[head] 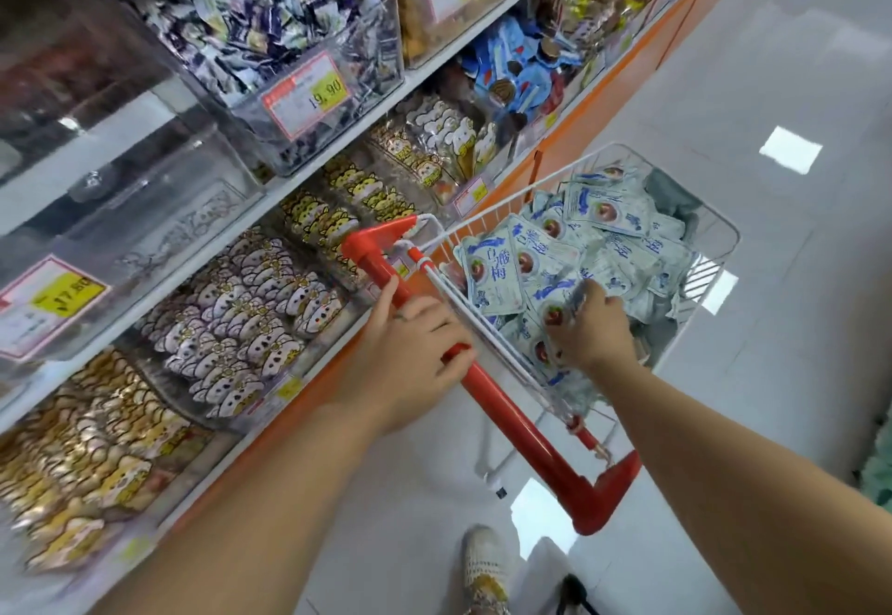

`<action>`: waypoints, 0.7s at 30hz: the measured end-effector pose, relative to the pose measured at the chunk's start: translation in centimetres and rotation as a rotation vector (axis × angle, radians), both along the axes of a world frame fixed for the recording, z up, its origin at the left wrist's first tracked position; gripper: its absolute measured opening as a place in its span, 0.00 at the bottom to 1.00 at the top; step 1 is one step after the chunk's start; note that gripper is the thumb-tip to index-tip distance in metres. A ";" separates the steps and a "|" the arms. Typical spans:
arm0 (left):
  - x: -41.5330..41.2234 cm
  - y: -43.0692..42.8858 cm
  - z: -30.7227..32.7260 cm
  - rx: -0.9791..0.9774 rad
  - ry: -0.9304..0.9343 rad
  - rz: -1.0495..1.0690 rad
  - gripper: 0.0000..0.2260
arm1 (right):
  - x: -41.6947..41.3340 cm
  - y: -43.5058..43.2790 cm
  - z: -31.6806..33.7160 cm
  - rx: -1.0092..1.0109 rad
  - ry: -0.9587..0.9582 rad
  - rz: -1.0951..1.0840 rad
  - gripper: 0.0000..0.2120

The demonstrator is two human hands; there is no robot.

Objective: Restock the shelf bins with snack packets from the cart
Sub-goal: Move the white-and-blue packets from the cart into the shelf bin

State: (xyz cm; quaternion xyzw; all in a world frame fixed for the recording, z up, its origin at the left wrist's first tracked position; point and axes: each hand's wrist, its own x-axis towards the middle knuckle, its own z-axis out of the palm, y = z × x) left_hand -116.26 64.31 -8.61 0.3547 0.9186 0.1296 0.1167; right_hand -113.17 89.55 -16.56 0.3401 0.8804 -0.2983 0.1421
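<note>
I have the cart right of centre in the frame, a white wire basket whose red handle runs diagonally down towards the lower middle. It is heaped with snack packets, flat pale blue-and-white pouches printed with a red fruit and blue characters, lying loose at all angles. The shelf bins fill the upper left. They are clear plastic boxes on white shelves, and the one at far left shows me little inside.

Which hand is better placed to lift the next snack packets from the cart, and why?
The right. The right hand is inside the cart, fingers curled round some of the blue-and-white snack packets. The left hand grips the red handle, so it would first have to let go.
</note>
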 end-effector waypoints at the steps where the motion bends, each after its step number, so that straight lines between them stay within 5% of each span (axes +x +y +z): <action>1: 0.0 0.1 0.1 -0.010 -0.011 -0.003 0.17 | 0.0 0.0 0.1 -0.012 0.009 -0.002 0.27; 5: 0.0 0.2 0.7 -0.029 -0.052 -0.008 0.18 | 0.1 0.5 2.0 -0.047 -0.015 -0.034 0.28; 9: 0.2 1.1 2.1 0.091 -0.193 0.131 0.12 | 0.1 0.3 6.1 -0.103 0.195 -0.081 0.24; 14: 0.1 2.0 4.6 0.678 -0.677 0.650 0.25 | -0.2 -4.2 13.7 -0.577 0.347 0.100 0.16; 17: 0.0 1.6 5.0 0.984 -0.945 0.849 0.16 | -0.2 -7.6 15.6 -0.730 0.348 0.240 0.12; 21: 0.0 -0.4 4.4 1.184 -0.956 1.004 0.14 | 0.3 -8.7 14.8 -0.660 0.329 0.244 0.08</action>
